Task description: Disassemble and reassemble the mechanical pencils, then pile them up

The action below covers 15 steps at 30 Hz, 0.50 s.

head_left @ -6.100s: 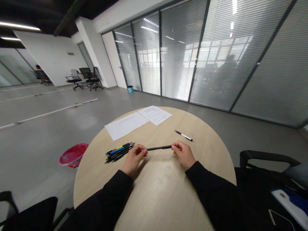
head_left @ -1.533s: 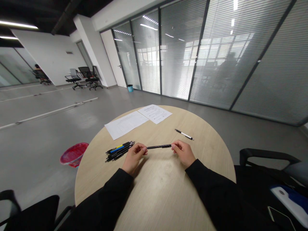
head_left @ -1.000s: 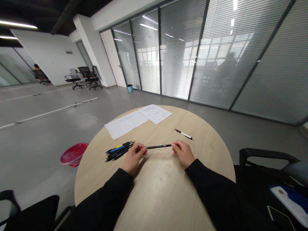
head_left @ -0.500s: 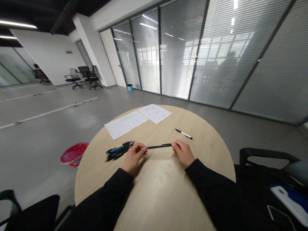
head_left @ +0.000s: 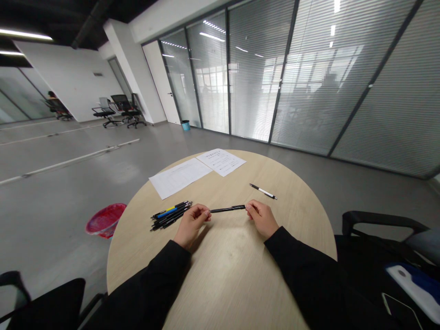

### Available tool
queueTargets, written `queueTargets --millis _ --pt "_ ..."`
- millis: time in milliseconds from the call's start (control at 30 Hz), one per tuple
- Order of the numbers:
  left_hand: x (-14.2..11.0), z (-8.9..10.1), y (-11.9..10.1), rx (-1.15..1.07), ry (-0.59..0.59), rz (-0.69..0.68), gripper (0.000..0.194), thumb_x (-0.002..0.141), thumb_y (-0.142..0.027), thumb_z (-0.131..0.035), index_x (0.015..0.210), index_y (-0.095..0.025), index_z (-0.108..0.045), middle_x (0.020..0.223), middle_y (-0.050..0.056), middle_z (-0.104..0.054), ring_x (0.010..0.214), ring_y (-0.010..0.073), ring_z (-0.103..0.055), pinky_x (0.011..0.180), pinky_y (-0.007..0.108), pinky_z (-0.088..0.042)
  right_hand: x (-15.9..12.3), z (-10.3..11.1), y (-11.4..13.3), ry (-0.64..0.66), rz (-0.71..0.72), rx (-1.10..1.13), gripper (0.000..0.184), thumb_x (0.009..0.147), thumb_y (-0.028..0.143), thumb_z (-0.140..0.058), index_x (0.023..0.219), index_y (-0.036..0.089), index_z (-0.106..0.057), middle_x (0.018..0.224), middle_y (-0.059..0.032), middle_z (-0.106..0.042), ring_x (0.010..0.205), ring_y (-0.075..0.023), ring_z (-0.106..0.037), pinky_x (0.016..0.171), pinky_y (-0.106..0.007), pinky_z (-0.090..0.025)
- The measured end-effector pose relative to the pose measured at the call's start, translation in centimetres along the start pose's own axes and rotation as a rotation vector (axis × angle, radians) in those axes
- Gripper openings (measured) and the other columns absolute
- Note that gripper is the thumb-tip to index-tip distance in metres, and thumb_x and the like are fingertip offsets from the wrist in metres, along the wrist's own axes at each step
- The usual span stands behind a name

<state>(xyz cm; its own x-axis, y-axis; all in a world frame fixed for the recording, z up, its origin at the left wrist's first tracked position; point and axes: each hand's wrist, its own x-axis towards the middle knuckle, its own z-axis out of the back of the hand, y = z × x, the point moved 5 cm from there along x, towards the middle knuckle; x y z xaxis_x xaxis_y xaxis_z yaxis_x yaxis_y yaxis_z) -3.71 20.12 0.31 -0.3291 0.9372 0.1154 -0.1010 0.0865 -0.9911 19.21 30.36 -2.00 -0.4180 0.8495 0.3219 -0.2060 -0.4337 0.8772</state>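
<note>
A black pen [head_left: 227, 209] is stretched level between my two hands, just over the round wooden table [head_left: 220, 275]. My left hand [head_left: 194, 222] pinches its left end, and my right hand [head_left: 261, 217] pinches the right end, where the clip is. Both pen tips are hidden by my fingers. Close beside my left hand lies a pile of pens [head_left: 170, 216], mostly black, with yellow and blue on some. Beyond my right hand a single white and black pen [head_left: 263, 191] rests on the tabletop.
Two printed sheets of paper, one on the left [head_left: 180, 178] and one on the right [head_left: 222, 162], lie at the table's far side. A red-lined bin [head_left: 106, 220] stands on the floor at left. A chair [head_left: 381, 222] with a phone [head_left: 400, 309] on it is at right.
</note>
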Motion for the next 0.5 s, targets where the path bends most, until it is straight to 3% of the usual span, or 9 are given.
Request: queueTargets --millis 300,500 --pt "0.08 -0.06 0.43 0.027 0.04 0.011 0.024 0.074 -0.034 -0.075 0.084 -0.015 -0.063 0.069 0.0 -0.063 0.066 0.0133 -0.06 0.063 0.025 -0.047 0.05 -0.22 -0.38 -0.006 -0.018 0.072 0.03 0.093 0.04 -0.048 0.074 0.019 -0.056 0.062 0.0011 -0.057 0.055 -0.0131 -0.053 0.055 -0.024 -0.04" --pt "0.05 -0.31 0.6 0.065 0.099 -0.006 0.027 0.074 -0.036 -0.075 0.086 -0.016 -0.063 0.072 0.002 -0.064 0.067 0.0146 -0.061 0.064 0.026 -0.048 -0.1 -0.82 -0.1 0.078 -0.041 0.185 0.025 0.091 0.04 -0.052 0.087 0.018 -0.064 0.07 -0.0009 -0.062 0.058 -0.0138 -0.057 0.057 -0.025 -0.045"
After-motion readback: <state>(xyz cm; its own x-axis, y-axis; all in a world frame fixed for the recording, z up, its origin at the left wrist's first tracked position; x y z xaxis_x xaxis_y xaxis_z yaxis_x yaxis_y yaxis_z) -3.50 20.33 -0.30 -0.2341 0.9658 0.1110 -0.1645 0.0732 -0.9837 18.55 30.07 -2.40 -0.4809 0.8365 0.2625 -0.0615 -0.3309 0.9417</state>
